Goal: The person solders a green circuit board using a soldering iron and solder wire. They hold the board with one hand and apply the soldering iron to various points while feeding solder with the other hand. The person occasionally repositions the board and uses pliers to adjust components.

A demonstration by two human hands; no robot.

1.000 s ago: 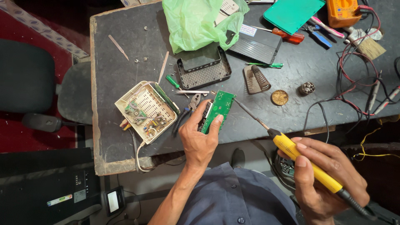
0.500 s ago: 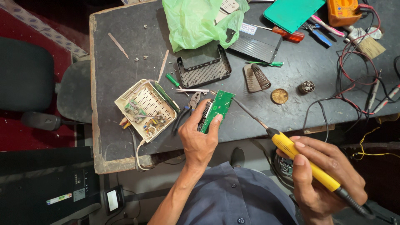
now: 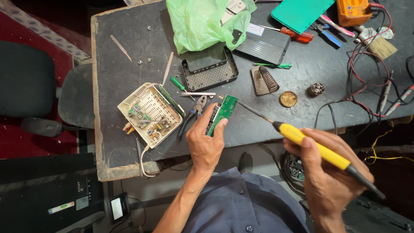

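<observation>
My left hand (image 3: 205,140) holds a small green circuit board (image 3: 224,111) upright between thumb and fingers, over the near edge of the dark worktable (image 3: 120,77). In my right hand (image 3: 330,172) is a yellow-handled soldering iron (image 3: 310,142); its thin metal tip points left and ends right beside the board's upper right edge. Whether the tip touches the board is too fine to tell.
An open cream device case (image 3: 148,114) with wires lies left of the board, pliers (image 3: 192,116) beside it. Behind are a black vented cover (image 3: 210,71), a green plastic bag (image 3: 202,21), a soldering stand (image 3: 264,80), a flux tin (image 3: 288,99), an orange meter (image 3: 353,11) and tangled leads (image 3: 371,73).
The iron's tip has edged slightly closer to the board. My left hand keeps the board in nearly the same place.
</observation>
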